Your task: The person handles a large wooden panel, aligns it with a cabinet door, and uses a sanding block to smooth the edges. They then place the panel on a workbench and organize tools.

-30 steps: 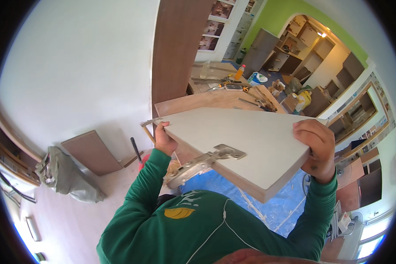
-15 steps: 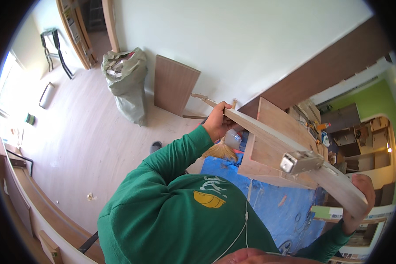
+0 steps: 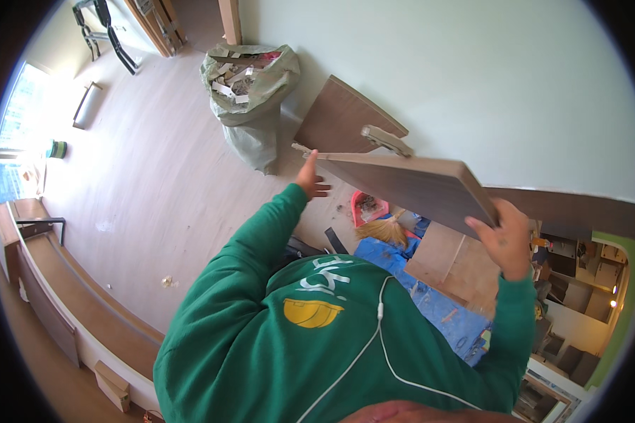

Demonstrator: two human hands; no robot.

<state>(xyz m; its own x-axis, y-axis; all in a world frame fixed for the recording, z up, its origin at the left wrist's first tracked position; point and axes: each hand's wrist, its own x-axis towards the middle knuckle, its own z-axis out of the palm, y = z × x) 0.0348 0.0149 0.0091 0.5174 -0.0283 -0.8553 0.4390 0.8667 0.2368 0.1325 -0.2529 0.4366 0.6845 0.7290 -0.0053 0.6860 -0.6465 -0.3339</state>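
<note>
I hold a wood-grain cabinet door panel (image 3: 409,185) up in front of me, its brown face toward me and a metal hinge (image 3: 386,139) sticking up from its top edge. My left hand (image 3: 310,178) grips the panel's left end. My right hand (image 3: 504,240) clasps its right corner. Both arms are in green sleeves.
A grey sack (image 3: 250,95) full of wood offcuts stands by the pale wall (image 3: 473,77), next to a brown board (image 3: 346,120) leaning on it. A red dustpan (image 3: 368,208), a straw brush (image 3: 386,229) and a blue tarp (image 3: 444,310) lie on the wooden floor. A long wooden cabinet piece (image 3: 70,296) lies at the left.
I have turned left with the panel. It swung from flat with its pale face up to nearly edge-on, brown face toward me. Both hands kept their grip.
</note>
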